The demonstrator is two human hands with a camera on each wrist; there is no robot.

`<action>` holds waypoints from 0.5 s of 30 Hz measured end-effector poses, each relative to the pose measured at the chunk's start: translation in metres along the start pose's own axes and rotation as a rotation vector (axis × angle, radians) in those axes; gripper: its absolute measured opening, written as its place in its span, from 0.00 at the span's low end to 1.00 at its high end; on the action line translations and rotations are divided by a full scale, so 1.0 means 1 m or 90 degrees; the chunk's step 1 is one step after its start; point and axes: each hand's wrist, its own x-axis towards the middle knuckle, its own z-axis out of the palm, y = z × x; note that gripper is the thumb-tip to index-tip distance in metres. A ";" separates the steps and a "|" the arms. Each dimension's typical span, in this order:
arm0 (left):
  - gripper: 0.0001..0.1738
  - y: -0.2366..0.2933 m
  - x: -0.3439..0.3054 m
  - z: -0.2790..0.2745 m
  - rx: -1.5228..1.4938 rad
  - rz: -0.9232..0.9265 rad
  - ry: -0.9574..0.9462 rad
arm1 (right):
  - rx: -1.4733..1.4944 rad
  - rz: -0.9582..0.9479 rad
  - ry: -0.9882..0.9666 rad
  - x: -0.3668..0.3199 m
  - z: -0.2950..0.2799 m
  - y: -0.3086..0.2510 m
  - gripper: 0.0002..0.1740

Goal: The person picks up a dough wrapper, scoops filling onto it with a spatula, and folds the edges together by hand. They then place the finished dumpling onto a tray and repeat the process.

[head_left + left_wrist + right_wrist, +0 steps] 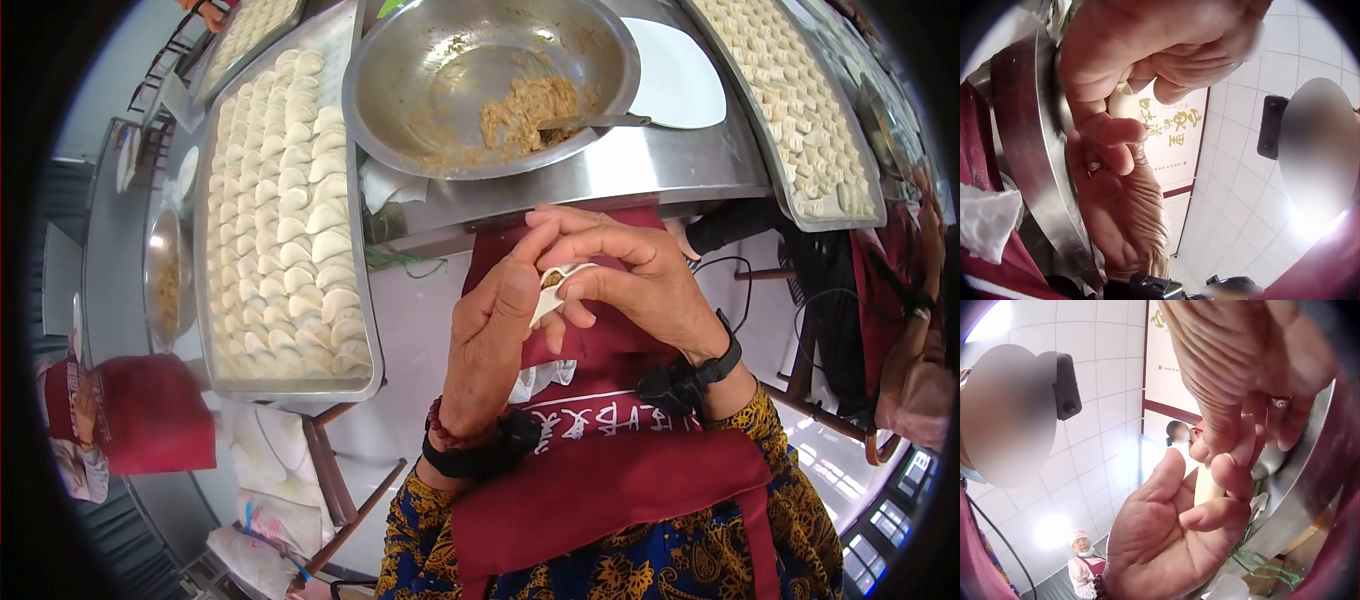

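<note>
A half-folded dumpling (552,288), its brown filling showing at an open fold, is held between both hands over the apron. My left hand (488,330) cups it from the left, thumb upright beside the wrapper and fingers curled behind. My right hand (635,275) pinches the wrapper's right edge with thumb and fingers. In the left wrist view the pale dumpling (1124,103) is partly hidden by fingers. The right wrist view shows the dumpling (1208,486) lying across the left fingers, with the right thumb and fingertips at its upper end.
Ahead, a steel bowl (415,85) holds brown filling (530,110) and a spoon (595,121). Behind it is a white plate (685,80). A tray (372,365) of folded dumplings lies left, another tray (840,224) right. Other people stand or sit at both sides.
</note>
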 end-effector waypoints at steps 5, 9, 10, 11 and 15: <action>0.37 -0.001 0.003 -0.001 -0.029 -0.016 0.006 | 0.124 0.022 0.015 -0.003 0.005 0.000 0.05; 0.33 -0.008 0.005 0.000 -0.265 -0.033 0.023 | 0.041 -0.078 0.093 -0.001 0.009 0.015 0.05; 0.33 -0.007 0.006 0.000 -0.265 -0.032 0.025 | 0.041 -0.078 0.091 0.000 0.008 0.015 0.05; 0.33 -0.006 0.006 -0.002 -0.308 -0.059 0.029 | -0.003 -0.083 0.097 0.000 0.008 0.016 0.05; 0.35 -0.002 0.005 -0.005 -0.342 -0.086 0.017 | -0.146 -0.095 0.073 0.001 0.005 0.013 0.06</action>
